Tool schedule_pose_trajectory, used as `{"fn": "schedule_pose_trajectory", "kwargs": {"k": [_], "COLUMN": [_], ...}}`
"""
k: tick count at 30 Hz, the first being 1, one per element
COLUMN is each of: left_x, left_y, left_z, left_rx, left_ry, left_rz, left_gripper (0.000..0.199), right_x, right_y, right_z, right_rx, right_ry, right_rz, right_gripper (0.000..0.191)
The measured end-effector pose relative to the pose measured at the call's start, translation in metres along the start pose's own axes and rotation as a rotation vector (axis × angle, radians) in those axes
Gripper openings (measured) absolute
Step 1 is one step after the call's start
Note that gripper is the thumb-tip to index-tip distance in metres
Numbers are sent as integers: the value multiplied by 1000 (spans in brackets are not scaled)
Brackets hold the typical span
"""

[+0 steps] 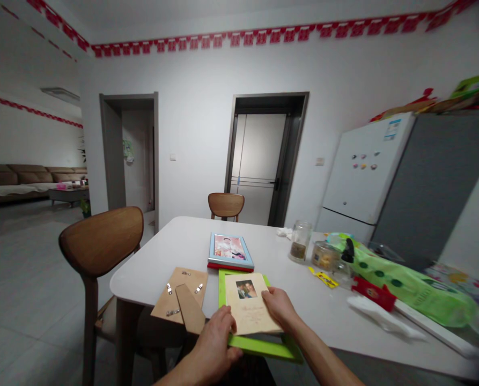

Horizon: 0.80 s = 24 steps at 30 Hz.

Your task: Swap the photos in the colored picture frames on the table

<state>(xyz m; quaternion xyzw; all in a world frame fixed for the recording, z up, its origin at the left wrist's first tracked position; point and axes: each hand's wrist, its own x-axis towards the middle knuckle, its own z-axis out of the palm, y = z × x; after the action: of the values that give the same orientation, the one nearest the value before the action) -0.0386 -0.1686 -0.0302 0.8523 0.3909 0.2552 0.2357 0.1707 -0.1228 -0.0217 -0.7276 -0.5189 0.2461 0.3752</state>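
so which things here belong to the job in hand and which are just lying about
Likely part of the job:
cream rectangular card with photo
lime-green rectangular frame
brown backing board with metal clips
possibly the light-blue picture frame

Just lying about, it seems:
clear glass jar
green plastic package

The single head view looks out from above the near side of the dining table (183, 241), facing forward and down across it. Nearest the lens are the wearer's left hand (217, 335) and right hand (280, 305); the panelled door (259, 153) stands far ahead, the sofa (32, 176) far left, the refrigerator (355, 166) right.
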Motion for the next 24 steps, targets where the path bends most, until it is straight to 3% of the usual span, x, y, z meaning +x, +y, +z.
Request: {"fn": "schedule_pose_trajectory", "kwargs": {"k": [6,11,14,24], "left_x": [-1,-1,-1,-5], "left_y": [7,10,10,10], "left_z": [-4,-3,-3,-9], "left_rx": [30,87,137,154], "left_ry": [-35,-75,-91,-155], "left_rz": [19,82,124,89], "left_gripper": [25,37,29,38], "right_x": [0,-4,-9,-30], "right_y": [-2,-6,-8,-6], "right_z": [-3,-4,-4,3], "right_rx": [-188,-389,-502,-809], "right_ry": [38,58,70,141], "right_rz": [-56,-80,-67,-157], "right_gripper": [36,33,35,37]}}
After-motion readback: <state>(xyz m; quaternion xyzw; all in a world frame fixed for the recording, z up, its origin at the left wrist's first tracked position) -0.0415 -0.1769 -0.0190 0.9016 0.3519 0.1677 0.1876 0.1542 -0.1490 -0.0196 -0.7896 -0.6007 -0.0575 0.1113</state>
